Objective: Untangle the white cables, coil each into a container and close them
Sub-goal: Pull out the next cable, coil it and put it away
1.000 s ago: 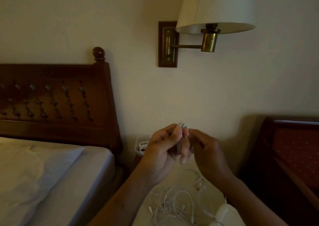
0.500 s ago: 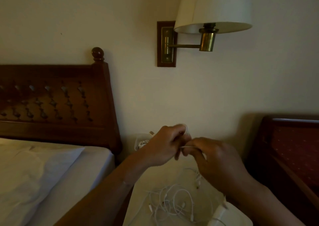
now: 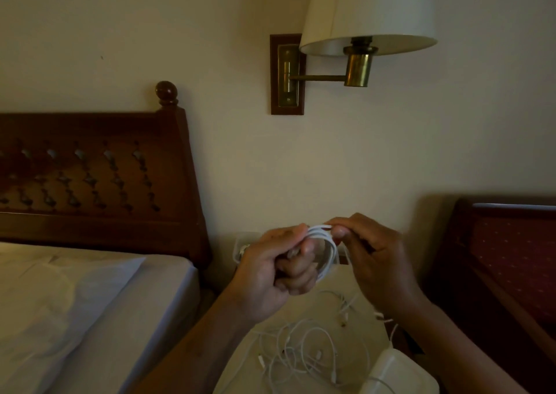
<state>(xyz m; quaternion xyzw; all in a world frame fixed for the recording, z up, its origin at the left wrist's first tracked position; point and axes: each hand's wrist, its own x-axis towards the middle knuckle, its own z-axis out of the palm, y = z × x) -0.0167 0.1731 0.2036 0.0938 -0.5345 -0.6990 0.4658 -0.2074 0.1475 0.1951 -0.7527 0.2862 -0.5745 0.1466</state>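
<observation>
Above the table (image 3: 240, 369), a white cable coil (image 3: 326, 255) is gripped by the left hand (image 3: 270, 276) and pinched by the right hand (image 3: 376, 261); winding seems nearly done, then a container (image 3: 400, 372) is needed.

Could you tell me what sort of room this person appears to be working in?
Most likely a bedroom, possibly a hotel room: a bed with a carved wooden headboard, a shaded brass wall lamp, and a small bedside table.
</observation>
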